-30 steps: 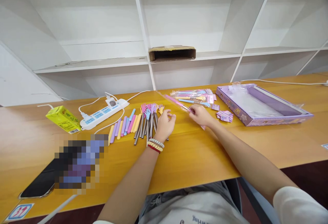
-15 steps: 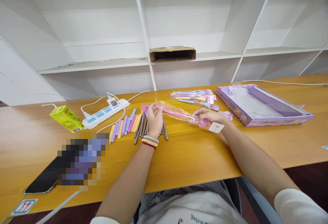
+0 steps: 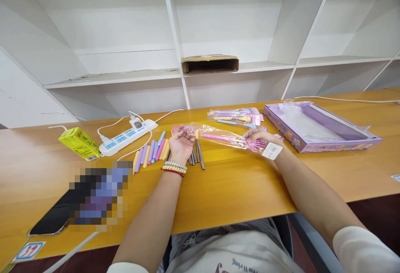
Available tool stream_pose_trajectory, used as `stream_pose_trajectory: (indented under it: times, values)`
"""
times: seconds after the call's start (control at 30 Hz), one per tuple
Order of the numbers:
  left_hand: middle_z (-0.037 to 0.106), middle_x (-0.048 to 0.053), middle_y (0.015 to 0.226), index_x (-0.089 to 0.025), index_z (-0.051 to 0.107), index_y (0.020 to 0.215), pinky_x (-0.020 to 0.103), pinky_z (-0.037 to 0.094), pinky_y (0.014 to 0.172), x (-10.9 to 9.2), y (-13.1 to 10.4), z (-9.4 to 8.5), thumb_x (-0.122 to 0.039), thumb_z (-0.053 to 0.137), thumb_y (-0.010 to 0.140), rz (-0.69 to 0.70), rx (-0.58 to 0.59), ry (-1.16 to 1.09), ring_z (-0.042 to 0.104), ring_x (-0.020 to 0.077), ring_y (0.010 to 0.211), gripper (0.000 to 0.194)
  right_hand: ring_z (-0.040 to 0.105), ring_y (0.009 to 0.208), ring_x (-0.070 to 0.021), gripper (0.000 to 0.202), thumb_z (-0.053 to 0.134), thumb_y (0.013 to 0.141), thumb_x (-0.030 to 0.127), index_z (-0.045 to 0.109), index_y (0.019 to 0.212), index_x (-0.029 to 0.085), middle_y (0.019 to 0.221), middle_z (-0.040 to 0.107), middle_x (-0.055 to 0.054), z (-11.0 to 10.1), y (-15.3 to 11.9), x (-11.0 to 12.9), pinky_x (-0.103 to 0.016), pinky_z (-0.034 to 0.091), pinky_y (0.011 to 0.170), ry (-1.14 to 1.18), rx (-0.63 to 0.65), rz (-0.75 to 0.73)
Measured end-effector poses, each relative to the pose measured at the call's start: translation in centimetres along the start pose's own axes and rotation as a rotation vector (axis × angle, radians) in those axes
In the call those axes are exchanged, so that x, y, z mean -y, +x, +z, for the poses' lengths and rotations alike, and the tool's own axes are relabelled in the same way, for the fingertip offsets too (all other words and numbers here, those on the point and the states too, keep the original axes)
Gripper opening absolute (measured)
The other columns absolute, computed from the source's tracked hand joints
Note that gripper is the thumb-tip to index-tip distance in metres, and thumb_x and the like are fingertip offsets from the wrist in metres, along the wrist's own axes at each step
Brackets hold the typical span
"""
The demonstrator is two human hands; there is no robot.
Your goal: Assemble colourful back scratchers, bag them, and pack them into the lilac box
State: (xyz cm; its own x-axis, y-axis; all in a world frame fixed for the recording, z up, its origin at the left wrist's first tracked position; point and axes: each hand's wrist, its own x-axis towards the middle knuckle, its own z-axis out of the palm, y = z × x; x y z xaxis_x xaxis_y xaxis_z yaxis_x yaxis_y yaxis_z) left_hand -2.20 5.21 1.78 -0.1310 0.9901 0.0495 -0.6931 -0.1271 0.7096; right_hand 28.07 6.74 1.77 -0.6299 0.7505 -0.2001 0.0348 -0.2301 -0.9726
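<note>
A pink back scratcher (image 3: 218,137) with a hand-shaped head lies inside a clear plastic bag (image 3: 206,129) with a white label at its right end. My right hand (image 3: 261,136) is closed on the scratcher near its head, through the bag. With curled fingers, my left hand (image 3: 181,143) grips the bag's other end. Under and beside the left hand are several unwrapped scratcher heads on metal rods (image 3: 200,154), partly hidden by it. Left of these lies a row of pastel handle sleeves (image 3: 145,155).
Bagged back scratchers (image 3: 234,117) lie behind my hands. A purple box (image 3: 331,145) is at the right. To the left are a power strip (image 3: 128,138), a yellow drink carton (image 3: 78,143) and a phone (image 3: 51,217). A cardboard box (image 3: 210,65) sits on the shelf behind.
My right hand has moved right with the bagged scratcher, which slid away from my left hand. My left hand has shifted slightly left and turned its palm up, still on the bag end.
</note>
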Motion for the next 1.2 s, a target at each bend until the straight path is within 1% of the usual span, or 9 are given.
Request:
stream_pose_trajectory:
  times: [0.17, 0.33, 0.47, 0.6, 0.77, 0.9, 1.0, 1.07, 1.2]
  values:
    - [0.06, -0.001, 0.074, -0.018, 0.057, 0.083, 0.016, 0.031, 0.042, -0.5, -0.6, 0.2, -0.007, 0.059, 0.062, -0.218, 0.217, 0.142, 0.049, 0.0051, 0.051, 0.024, 0.056, 0.047, -0.0113, 0.023, 0.063, 0.053, 0.014, 0.068, 0.075, 0.01, 0.061, 0.065, -0.003, 0.4, -0.2, -0.4, -0.019, 0.042, 0.044, 0.117, -0.053, -0.02]
    - [0.061, 0.001, 0.08, -0.019, 0.059, 0.074, 0.02, 0.035, 0.045, -0.3, -1.1, 0.1, -0.015, 0.067, 0.061, -0.188, 0.321, 0.204, 0.051, 0.0082, 0.056, 0.016, 0.057, 0.047, -0.0111, 0.028, 0.06, 0.055, 0.015, 0.068, 0.08, 0.006, 0.063, 0.065, -0.005, 0.5, 0.3, -0.4, -0.017, 0.041, 0.042, 0.154, 0.093, -0.049]
    - [0.062, 0.003, 0.084, -0.019, 0.064, 0.076, 0.023, 0.039, 0.049, -0.3, -1.0, -0.4, -0.021, 0.071, 0.06, -0.23, 0.38, 0.279, 0.053, 0.0096, 0.059, 0.017, 0.059, 0.051, -0.0109, 0.054, 0.061, 0.056, 0.017, 0.06, 0.109, 0.006, 0.072, 0.068, -0.006, 0.2, 0.7, 0.0, -0.016, 0.041, 0.044, 0.102, 0.257, -0.05]
    - [0.059, 0.003, 0.069, -0.016, 0.068, 0.08, 0.023, 0.041, 0.049, -0.6, -0.9, -0.9, -0.027, 0.074, 0.061, -0.314, 0.458, 0.402, 0.053, 0.0109, 0.058, 0.022, 0.055, 0.044, -0.0103, 0.073, 0.067, 0.056, 0.024, 0.046, 0.126, 0.015, 0.064, 0.066, -0.001, -0.2, 0.6, 0.4, -0.016, 0.039, 0.041, 0.03, 0.279, -0.008]
    - [0.061, 0.006, 0.069, -0.012, 0.069, 0.082, 0.021, 0.038, 0.046, -1.0, -1.0, -0.9, -0.022, 0.076, 0.058, -0.417, 0.507, 0.569, 0.05, 0.0086, 0.053, 0.027, 0.052, 0.039, -0.0098, 0.066, 0.065, 0.059, 0.028, 0.045, 0.12, 0.014, 0.06, 0.063, 0.0, -0.8, 0.8, 0.1, -0.016, 0.037, 0.038, -0.025, 0.276, -0.027]
    - [0.058, 0.004, 0.061, -0.01, 0.068, 0.069, 0.019, 0.034, 0.042, -0.4, -0.8, -0.7, -0.024, 0.074, 0.06, -0.356, 0.473, 0.646, 0.047, 0.007, 0.049, 0.018, 0.048, 0.036, -0.0097, 0.056, 0.058, 0.061, 0.025, 0.045, 0.114, 0.012, 0.056, 0.06, 0.001, -1.1, 1.1, -0.3, -0.016, 0.034, 0.036, -0.035, 0.261, -0.034]
    - [0.055, 0.002, 0.057, -0.011, 0.067, 0.066, 0.019, 0.034, 0.041, 0.2, -0.4, -0.7, -0.025, 0.073, 0.061, -0.25, 0.397, 0.637, 0.048, 0.007, 0.047, 0.016, 0.047, 0.038, -0.0108, 0.055, 0.053, 0.068, 0.037, 0.043, 0.116, 0.012, 0.056, 0.058, 0.0, -0.6, 0.9, 0.0, -0.017, 0.033, 0.037, -0.04, 0.173, -0.04]
    - [0.058, 0.002, 0.06, -0.011, 0.066, 0.068, 0.019, 0.035, 0.041, 0.4, 0.0, -0.8, -0.025, 0.072, 0.061, -0.165, 0.324, 0.575, 0.048, 0.0069, 0.046, 0.017, 0.052, 0.046, -0.0124, 0.058, 0.04, 0.076, 0.053, 0.041, 0.119, 0.013, 0.065, 0.06, -0.004, 0.0, 0.7, 0.3, -0.018, 0.035, 0.041, -0.054, 0.015, -0.104]
    - [0.062, 0.003, 0.068, -0.012, 0.065, 0.07, 0.019, 0.037, 0.043, 0.6, 0.4, -0.7, -0.027, 0.072, 0.061, 0.015, 0.169, 0.451, 0.051, 0.0074, 0.05, 0.019, 0.059, 0.085, -0.0193, 0.068, 0.014, 0.08, 0.067, 0.039, 0.118, 0.016, 0.108, 0.059, -0.014, 1.0, 0.8, 0.4, -0.023, 0.043, 0.057, -0.15, -0.37, -0.346]
